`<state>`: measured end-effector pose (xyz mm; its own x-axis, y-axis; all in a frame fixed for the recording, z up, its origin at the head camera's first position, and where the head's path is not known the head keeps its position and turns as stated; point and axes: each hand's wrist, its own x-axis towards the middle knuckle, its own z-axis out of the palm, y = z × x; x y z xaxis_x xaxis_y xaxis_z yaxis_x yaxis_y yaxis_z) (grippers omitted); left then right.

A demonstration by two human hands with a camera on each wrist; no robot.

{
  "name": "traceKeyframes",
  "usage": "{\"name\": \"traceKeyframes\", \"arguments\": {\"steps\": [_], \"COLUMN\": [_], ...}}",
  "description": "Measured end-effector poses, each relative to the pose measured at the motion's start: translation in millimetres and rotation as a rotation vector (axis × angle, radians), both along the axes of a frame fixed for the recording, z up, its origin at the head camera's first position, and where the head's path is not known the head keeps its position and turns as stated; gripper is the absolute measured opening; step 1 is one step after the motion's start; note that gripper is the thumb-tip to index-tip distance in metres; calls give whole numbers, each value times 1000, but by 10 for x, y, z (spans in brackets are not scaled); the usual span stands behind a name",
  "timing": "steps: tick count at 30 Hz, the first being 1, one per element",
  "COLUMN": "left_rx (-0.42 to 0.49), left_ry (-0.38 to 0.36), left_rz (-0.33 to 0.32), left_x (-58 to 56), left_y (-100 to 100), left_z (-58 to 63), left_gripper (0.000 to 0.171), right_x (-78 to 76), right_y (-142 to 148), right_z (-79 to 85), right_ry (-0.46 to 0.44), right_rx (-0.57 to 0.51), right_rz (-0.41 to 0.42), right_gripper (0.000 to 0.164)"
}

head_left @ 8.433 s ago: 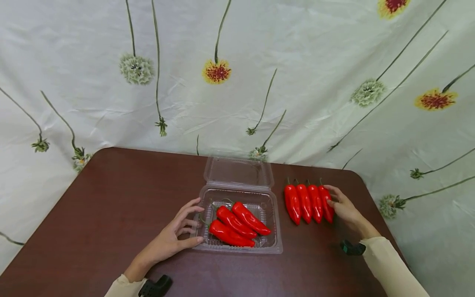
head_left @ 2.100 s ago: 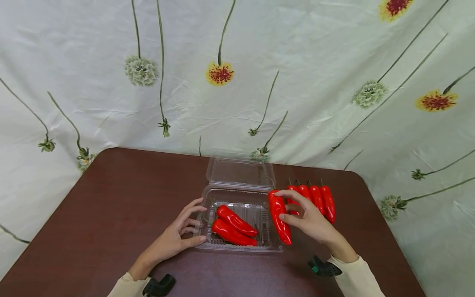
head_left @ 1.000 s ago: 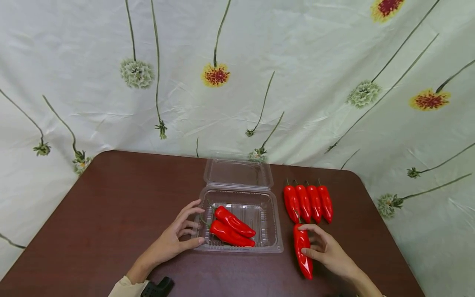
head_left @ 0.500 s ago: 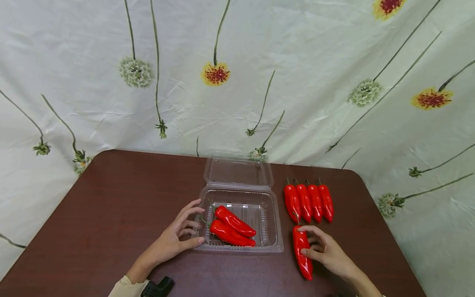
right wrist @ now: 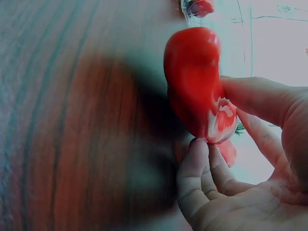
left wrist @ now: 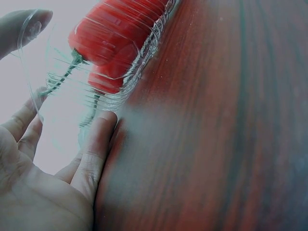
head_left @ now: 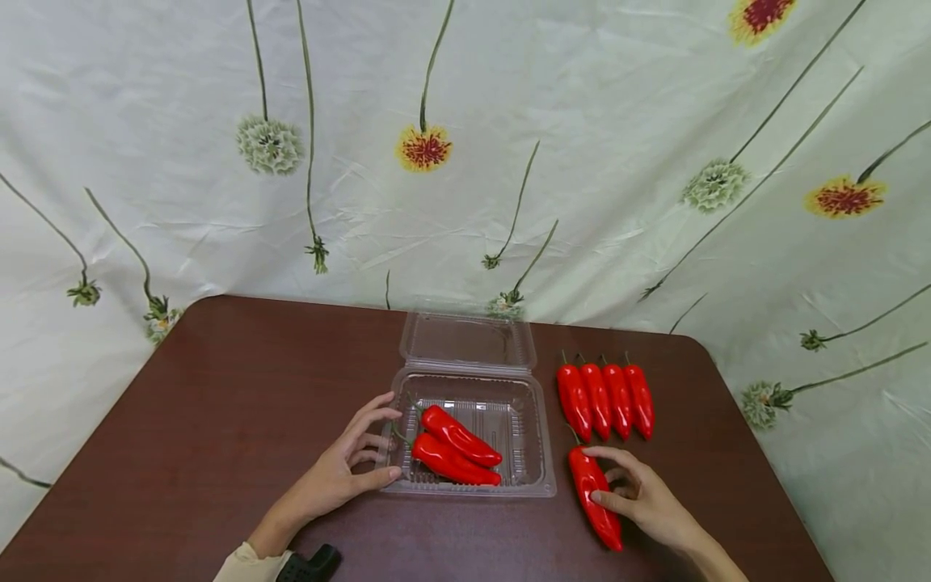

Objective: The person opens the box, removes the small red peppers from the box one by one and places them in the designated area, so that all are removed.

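In the head view a clear plastic clamshell box (head_left: 540,477) stands with its lid (head_left: 469,339) folded back. Two red peppers, one in front (head_left: 454,462) and one behind (head_left: 461,435), lie aslant in its left half. My left hand (head_left: 345,465) rests against the box's left side, fingers spread and fairly straight; the left wrist view shows fingertips (left wrist: 103,120) by the ribbed wall. To the right of the box, my right hand (head_left: 647,495) pinches another red pepper (head_left: 595,499) between thumb and fingers. The right wrist view shows this pepper (right wrist: 192,77) close to the tabletop.
Several red peppers (head_left: 606,398) lie side by side in a row at the back right, stems away from me. The dark brown table (head_left: 276,380) has rounded far corners. A white flowered cloth (head_left: 465,186) hangs behind it.
A third pepper left the box in my right hand, moved over its right edge and came down right of it, before the row. Since then its tip has swung right. My left hand stayed.
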<state>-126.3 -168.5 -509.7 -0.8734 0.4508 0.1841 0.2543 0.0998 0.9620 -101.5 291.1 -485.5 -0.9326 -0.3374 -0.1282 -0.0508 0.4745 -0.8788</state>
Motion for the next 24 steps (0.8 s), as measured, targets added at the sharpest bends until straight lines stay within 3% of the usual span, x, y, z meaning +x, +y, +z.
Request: {"name": "traceKeyframes", "arguments": {"steps": [12,24], "left_rx": [-13,-3], "left_ry": [3,14], "left_rz": [-5,-3], "left_x": [4,4], "left_y": [-3,-1], "left_z": [6,19], "left_gripper": [66,67], "right_x": [44,45], "right_y": [8,18], "right_z": [11,33], "right_ry": [-27,-37], "right_rx": [-21,-8], "right_rz": [48,-25], "right_gripper": [59,62]}}
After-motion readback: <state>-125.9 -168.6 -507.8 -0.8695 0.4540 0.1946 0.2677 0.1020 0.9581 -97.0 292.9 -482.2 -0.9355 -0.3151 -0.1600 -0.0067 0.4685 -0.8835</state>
